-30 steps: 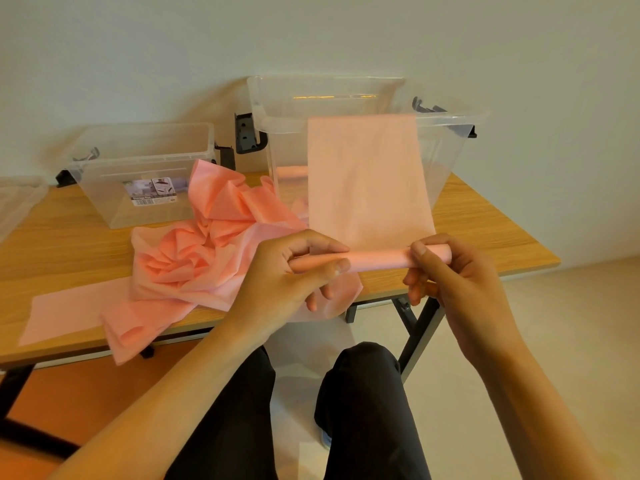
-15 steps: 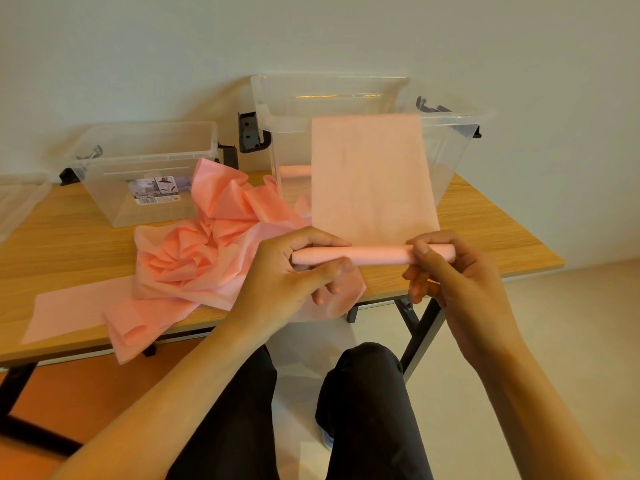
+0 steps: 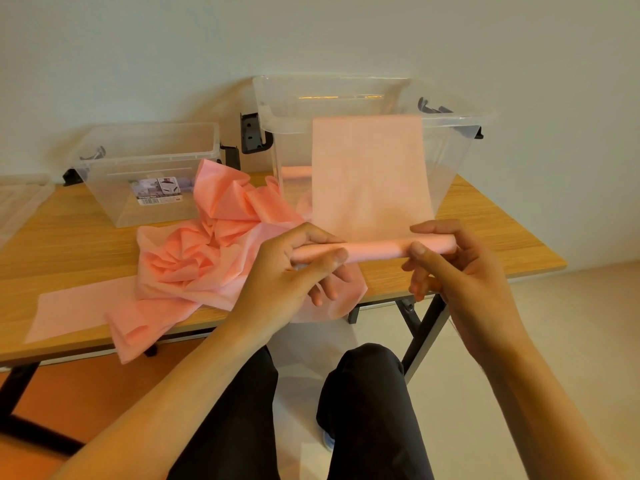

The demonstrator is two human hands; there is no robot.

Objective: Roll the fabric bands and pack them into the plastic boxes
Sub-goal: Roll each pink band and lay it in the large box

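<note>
both hands, left hand [image 3: 294, 271] and right hand [image 3: 453, 271], are pinching a pink fabric band [image 3: 370, 174], rolling it; beyond them the tall plastic box [image 3: 450, 161] is waiting, so winding onward probably follows.

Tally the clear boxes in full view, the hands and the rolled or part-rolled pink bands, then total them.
Clear boxes: 2, small box, large box.
Hands: 2, left hand, right hand.
Pink bands: 2, held band, roll in large box.
Total: 6.
</note>
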